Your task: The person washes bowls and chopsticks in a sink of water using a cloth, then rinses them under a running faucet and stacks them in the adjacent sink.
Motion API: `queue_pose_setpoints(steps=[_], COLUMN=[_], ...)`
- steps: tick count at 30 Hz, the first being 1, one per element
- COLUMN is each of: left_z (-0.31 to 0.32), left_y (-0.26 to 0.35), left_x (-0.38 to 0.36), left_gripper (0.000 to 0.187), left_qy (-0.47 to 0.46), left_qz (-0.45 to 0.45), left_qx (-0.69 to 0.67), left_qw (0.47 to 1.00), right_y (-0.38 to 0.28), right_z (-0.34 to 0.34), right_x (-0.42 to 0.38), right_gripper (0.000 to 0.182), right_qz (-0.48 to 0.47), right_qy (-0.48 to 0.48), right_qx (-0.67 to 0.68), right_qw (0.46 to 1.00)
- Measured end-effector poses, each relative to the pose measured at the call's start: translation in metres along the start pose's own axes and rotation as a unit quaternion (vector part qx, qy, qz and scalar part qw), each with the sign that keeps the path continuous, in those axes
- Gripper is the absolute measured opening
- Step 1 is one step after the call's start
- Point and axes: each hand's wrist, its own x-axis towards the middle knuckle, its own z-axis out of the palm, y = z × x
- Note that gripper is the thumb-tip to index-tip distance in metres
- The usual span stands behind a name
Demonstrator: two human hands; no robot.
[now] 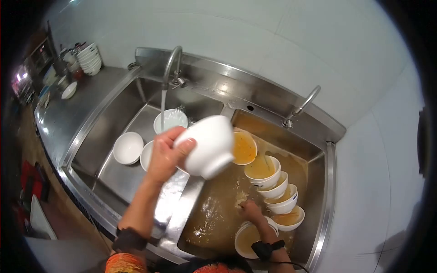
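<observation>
The left hand (167, 154) is clamped on a white bowl (208, 144) tipped over the divider at 12 o'clock, while the right hand (251, 211) grasps something small I cannot make out in the murky right basin (218, 214). A wet hold could slip — the bowl would likely drop onto the stacked soupy bowls (277, 186) at 3 o'clock and chip.

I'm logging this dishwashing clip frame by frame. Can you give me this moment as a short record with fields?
place: steel double sink against a white wall
left hand: holds a white bowl tilted above the divider
right hand: down in the murky right basin, beside a stack of soiled bowls; what it grips cannot be told
left tap: running into a bowl in the left basin
right tap: no water visible
left basin: more white bowls
far counter: stacked bowls
</observation>
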Motion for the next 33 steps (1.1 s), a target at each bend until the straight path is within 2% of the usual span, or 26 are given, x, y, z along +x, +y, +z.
queue_pose_setpoints(steps=[1,3,4,6,8,9,10,12,13,15,16,18,20,21,22,23,24,25,26,27,28,30,32,33], left_z=[-0.014,-0.042,-0.056,-0.101,-0.118,-0.148,-0.159,-0.159,-0.157,-0.159,-0.164,-0.160,-0.135,-0.109,-0.081,-0.048,-0.005,0.023,0.064,0.090,0.116,0.164,0.193,0.194], left_y=[-0.005,-0.028,-0.046,-0.111,-0.141,-0.170,-0.188,-0.197,-0.194,-0.201,-0.209,-0.227,-0.215,-0.195,-0.176,-0.156,-0.127,-0.121,-0.099,-0.095,-0.099,-0.121,-0.157,-0.181], left_x=[0.014,0.047,0.064,0.104,0.125,0.144,0.152,0.152,0.151,0.149,0.148,0.140,0.129,0.119,0.110,0.097,0.074,0.057,0.027,0.002,-0.022,-0.068,-0.109,-0.119], left_gripper=[0.022,0.026,0.028,0.032,0.038,0.046,0.049,0.048,0.047,0.044,0.043,0.036,0.029,0.023,0.022,0.022,0.022,0.022,0.020,0.023,0.028,0.046,0.057,0.057], left_qy=[0.005,0.012,0.014,0.040,0.094,0.068,0.077,0.099,0.087,0.057,0.039,0.037,0.026,0.013,-0.004,-0.020,-0.068,-0.121,-0.179,-0.239,-0.303,-0.459,-0.447,-0.442], left_qz=[-0.007,-0.004,0.005,0.024,0.057,0.061,0.069,0.087,0.078,0.058,0.044,0.068,0.090,0.194,0.206,0.217,0.159,0.161,0.137,0.066,0.074,0.017,-0.040,-0.039], left_qx=[0.060,0.178,0.237,0.281,0.369,0.483,0.456,0.456,0.510,0.597,0.631,0.624,0.577,0.579,0.536,0.493,0.439,0.375,0.356,0.341,0.404,0.478,0.512,0.514], left_qw=[0.998,0.984,0.971,0.959,0.923,0.871,0.884,0.880,0.852,0.798,0.773,0.778,0.812,0.792,0.818,0.842,0.882,0.905,0.907,0.907,0.860,0.748,0.732,0.734], right_y=[-0.005,-0.013,-0.016,-0.021,-0.017,-0.019,-0.025,-0.032,-0.036,-0.053,-0.061,-0.072,-0.075,-0.073,-0.067,-0.060,-0.056,-0.057,-0.052,-0.044,-0.040,-0.046,-0.037,-0.038], right_z=[-0.002,-0.011,-0.018,-0.028,-0.035,-0.051,-0.070,-0.098,-0.112,-0.141,-0.154,-0.177,-0.192,-0.197,-0.197,-0.197,-0.195,-0.193,-0.188,-0.178,-0.173,-0.166,-0.151,-0.146], right_x=[0.000,0.001,0.001,-0.004,-0.013,-0.017,-0.023,-0.036,-0.045,-0.059,-0.067,-0.084,-0.105,-0.116,-0.126,-0.136,-0.143,-0.148,-0.154,-0.158,-0.160,-0.159,-0.164,-0.167], right_gripper=[0.017,0.019,0.019,0.023,0.024,0.022,0.020,0.019,0.019,0.013,0.013,0.017,0.023,0.030,0.030,0.031,0.032,0.025,0.025,0.022,0.020,0.018,0.019,0.020], right_qz=[0.010,0.077,0.093,0.130,0.063,0.108,0.151,0.199,0.219,0.224,0.234,0.213,0.201,0.185,0.185,0.197,0.206,0.246,0.243,0.282,0.313,0.324,0.298,0.275], right_qy=[0.008,-0.055,-0.049,-0.001,0.170,0.149,0.131,0.156,0.168,0.224,0.231,0.288,0.291,0.290,0.292,0.276,0.257,0.240,0.237,0.191,0.143,0.147,0.085,0.099], right_qx=[0.001,0.028,0.029,0.170,0.229,0.279,0.330,0.436,0.436,0.548,0.548,0.610,0.628,0.647,0.649,0.608,0.565,0.541,0.545,0.436,0.317,0.272,0.177,0.174], right_qw=[1.000,0.995,0.994,0.977,0.956,0.942,0.923,0.864,0.857,0.774,0.769,0.707,0.693,0.681,0.678,0.718,0.756,0.767,0.766,0.833,0.884,0.894,0.934,0.940])
